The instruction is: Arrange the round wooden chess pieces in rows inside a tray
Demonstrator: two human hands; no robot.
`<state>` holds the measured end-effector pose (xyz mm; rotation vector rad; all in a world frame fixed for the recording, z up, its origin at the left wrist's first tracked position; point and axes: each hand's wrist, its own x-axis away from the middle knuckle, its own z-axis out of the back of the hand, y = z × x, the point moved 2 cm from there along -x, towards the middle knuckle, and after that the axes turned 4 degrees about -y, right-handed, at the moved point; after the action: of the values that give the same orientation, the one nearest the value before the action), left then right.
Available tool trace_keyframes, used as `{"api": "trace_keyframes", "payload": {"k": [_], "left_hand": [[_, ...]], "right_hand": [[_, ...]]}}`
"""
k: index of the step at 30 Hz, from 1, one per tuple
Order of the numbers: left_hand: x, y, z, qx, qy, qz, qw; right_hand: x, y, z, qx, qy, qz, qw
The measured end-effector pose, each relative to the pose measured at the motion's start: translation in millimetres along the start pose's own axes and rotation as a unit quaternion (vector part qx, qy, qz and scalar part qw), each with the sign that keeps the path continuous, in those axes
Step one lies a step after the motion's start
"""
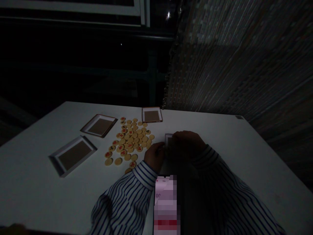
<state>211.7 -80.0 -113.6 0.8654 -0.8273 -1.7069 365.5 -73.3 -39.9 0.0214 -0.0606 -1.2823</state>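
A small shallow box with a pale rim lies between my two hands over the white table. My right hand is closed over its right side and hides much of it. My left hand is curled at the near left edge of this box, thumb and fingers closed on it. Deep shadow covers the space between the palms. Just left of my left hand spreads a loose pile of round wooden Chinese chess pieces, several showing red or black characters, others plain side up.
Three shallow open boxes stand around the pieces: one at the back, one behind left and one at front left. A lit phone is below my hands, between my forearms. A hanging strand curtain borders the table's far right.
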Motion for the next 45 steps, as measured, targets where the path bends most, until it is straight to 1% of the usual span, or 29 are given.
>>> {"api": "trace_keyframes", "payload": {"k": [2, 5, 10, 13, 17, 20, 22, 24, 27, 32, 36, 38, 39, 45], "left_hand": [[0, 2, 2.2, 0.027, 0.015, 0.001, 1.000], [1, 6, 6.3, 0.065, 0.042, 0.001, 0.997], [1, 8, 14.6, 0.083, 0.095, -0.031, 0.992], [2, 9, 20.0, 0.116, 0.126, -0.028, 0.985], [3, 12, 30.2, 0.178, 0.163, -0.010, 0.970], [7, 17, 42.8, 0.204, 0.182, 0.008, 0.962], [9, 21, 53.2, 0.211, 0.185, 0.015, 0.960], [13, 24, 64.4, 0.206, 0.190, 0.018, 0.960], [18, 25, 80.8, 0.187, 0.218, 0.021, 0.958], [24, 18, 103.3, 0.171, 0.253, 0.021, 0.952], [29, 9, 123.2, 0.170, 0.278, 0.034, 0.945], [30, 4, 134.0, 0.175, 0.280, 0.039, 0.943], [31, 0, 139.9, 0.177, 0.292, 0.036, 0.939], [30, -25, 169.4, 0.130, 0.329, 0.065, 0.933]], "right_hand": [[0, 0, 0, 0.000, -0.003, -0.001, 1.000], [-1, 2, -3, -0.005, 0.012, -0.010, 1.000], [-4, 7, -7, -0.025, 0.047, 0.002, 0.999], [-2, 4, -2, -0.047, 0.071, 0.018, 0.996], [4, -5, 10, -0.083, 0.129, 0.025, 0.988], [8, -8, 15, -0.106, 0.154, 0.018, 0.982], [9, -9, 16, -0.112, 0.162, 0.020, 0.980], [9, -9, 17, -0.113, 0.163, 0.025, 0.980], [9, -12, 18, -0.109, 0.152, 0.034, 0.982], [8, -22, 28, -0.093, 0.133, 0.044, 0.986], [5, -31, 33, -0.079, 0.113, 0.060, 0.989], [2, -35, 35, -0.077, 0.108, 0.067, 0.989], [1, -37, 35, -0.077, 0.106, 0.070, 0.989], [-8, -52, 39, -0.058, 0.079, 0.087, 0.991]]}}
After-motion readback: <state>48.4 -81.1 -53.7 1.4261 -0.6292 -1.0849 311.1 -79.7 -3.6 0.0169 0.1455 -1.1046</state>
